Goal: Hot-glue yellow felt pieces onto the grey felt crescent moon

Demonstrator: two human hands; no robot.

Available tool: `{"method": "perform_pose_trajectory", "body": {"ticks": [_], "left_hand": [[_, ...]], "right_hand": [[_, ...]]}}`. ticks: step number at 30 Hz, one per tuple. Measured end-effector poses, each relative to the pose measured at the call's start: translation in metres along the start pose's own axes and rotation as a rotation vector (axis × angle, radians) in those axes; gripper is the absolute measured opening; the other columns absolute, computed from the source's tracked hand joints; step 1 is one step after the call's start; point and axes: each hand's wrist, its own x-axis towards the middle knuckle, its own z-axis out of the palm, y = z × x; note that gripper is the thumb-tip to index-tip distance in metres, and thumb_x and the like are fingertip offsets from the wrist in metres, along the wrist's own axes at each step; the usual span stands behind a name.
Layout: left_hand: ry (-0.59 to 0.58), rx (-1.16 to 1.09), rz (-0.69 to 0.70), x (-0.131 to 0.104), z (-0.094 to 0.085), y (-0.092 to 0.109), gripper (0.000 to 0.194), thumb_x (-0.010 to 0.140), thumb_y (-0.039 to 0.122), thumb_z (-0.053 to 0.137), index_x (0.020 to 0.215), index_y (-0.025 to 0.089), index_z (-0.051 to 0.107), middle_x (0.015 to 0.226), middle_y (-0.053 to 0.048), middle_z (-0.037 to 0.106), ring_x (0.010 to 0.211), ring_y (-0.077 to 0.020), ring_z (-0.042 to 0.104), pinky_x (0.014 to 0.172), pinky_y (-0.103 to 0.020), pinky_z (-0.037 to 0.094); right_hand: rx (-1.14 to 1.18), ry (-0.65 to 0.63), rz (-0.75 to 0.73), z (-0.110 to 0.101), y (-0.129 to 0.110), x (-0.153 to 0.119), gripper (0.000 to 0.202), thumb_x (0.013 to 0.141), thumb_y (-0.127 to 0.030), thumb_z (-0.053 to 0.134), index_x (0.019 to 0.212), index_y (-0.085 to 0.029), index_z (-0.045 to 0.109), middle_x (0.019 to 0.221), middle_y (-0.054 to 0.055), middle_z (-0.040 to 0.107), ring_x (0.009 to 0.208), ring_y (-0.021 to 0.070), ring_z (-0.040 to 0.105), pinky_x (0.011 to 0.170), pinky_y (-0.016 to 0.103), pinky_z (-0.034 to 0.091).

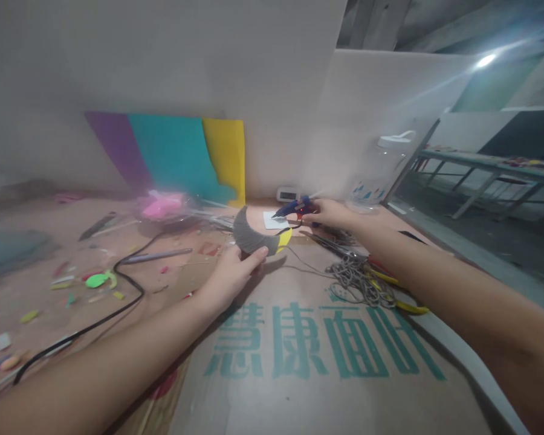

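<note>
A crescent shape (250,235) wound in grey yarn, its right tip bare yellow, is pinched between the thumb and fingers of my left hand (238,269). Farther back, my right hand (326,212) has its fingers on the rear of a dark blue glue gun (294,207). The gun's nozzle points left over a small white square (272,221) on the table. A strand of grey yarn runs from the crescent to a loose tangle of yarn (358,281) beneath my right forearm. Part of my right hand's grip is hidden.
Scissors with yellow handles (410,308) lie by the yarn. Purple, teal and yellow sheets (172,151) lean on the back panel. A clear bottle (376,172) and small white digital display (288,194) stand behind. A black cable (131,296) crosses scraps at left.
</note>
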Motion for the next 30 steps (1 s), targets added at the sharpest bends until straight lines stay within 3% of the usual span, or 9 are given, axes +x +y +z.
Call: {"method": "perform_pose_trajectory", "body": {"ticks": [5,12,19,25,27,30], "left_hand": [[0.002,0.023,-0.006,-0.002,0.001,0.004,0.037,0.083,0.044,0.058,0.059,0.018,0.051,0.057,0.001,0.052,0.055,-0.0124,0.044,0.056,-0.027,0.034],[-0.002,-0.035,-0.002,0.000,0.004,0.004,0.033,0.082,0.042,0.059,0.061,0.019,0.050,0.058,0.000,0.052,0.057,-0.0134,0.048,0.058,-0.028,0.036],[-0.016,-0.011,0.004,0.000,0.003,-0.002,0.034,0.083,0.045,0.057,0.064,0.018,0.051,0.060,0.001,0.053,0.059,-0.0134,0.048,0.059,-0.027,0.036],[-0.015,0.000,0.000,-0.001,0.004,0.001,0.032,0.082,0.044,0.057,0.065,0.018,0.051,0.060,0.001,0.053,0.058,-0.0130,0.047,0.058,-0.026,0.036],[-0.006,0.018,-0.027,-0.001,0.005,0.004,0.034,0.081,0.044,0.057,0.061,0.018,0.051,0.058,0.001,0.053,0.057,-0.0130,0.048,0.058,-0.026,0.036],[0.002,0.018,-0.030,-0.002,0.005,0.008,0.033,0.080,0.043,0.058,0.060,0.017,0.051,0.057,0.001,0.053,0.056,-0.0127,0.048,0.057,-0.026,0.036]], "right_hand": [[0.067,-0.005,0.072,0.017,-0.007,0.009,0.030,0.081,-0.028,0.067,0.106,-0.011,0.069,0.089,0.009,0.074,0.073,0.0172,0.066,0.063,0.024,0.047],[0.137,0.044,0.173,0.021,0.000,0.011,0.021,0.082,-0.028,0.065,0.088,-0.009,0.073,0.082,0.011,0.073,0.070,0.0188,0.065,0.061,0.026,0.047],[0.217,0.053,0.131,0.022,0.001,0.013,0.020,0.085,-0.023,0.061,0.096,-0.013,0.074,0.085,0.008,0.075,0.075,0.0174,0.068,0.062,0.021,0.049],[0.298,0.033,0.072,0.022,-0.014,0.008,0.027,0.090,-0.021,0.053,0.107,-0.009,0.071,0.094,0.012,0.076,0.079,0.0174,0.069,0.062,0.020,0.051],[0.331,0.000,0.033,0.020,-0.020,0.004,0.030,0.092,-0.020,0.048,0.109,-0.010,0.070,0.097,0.011,0.075,0.082,0.0162,0.070,0.064,0.018,0.051],[0.361,-0.101,-0.016,0.019,-0.027,0.000,0.031,0.093,-0.023,0.047,0.108,-0.012,0.072,0.085,0.009,0.076,0.077,0.0154,0.070,0.063,0.018,0.051]]}}
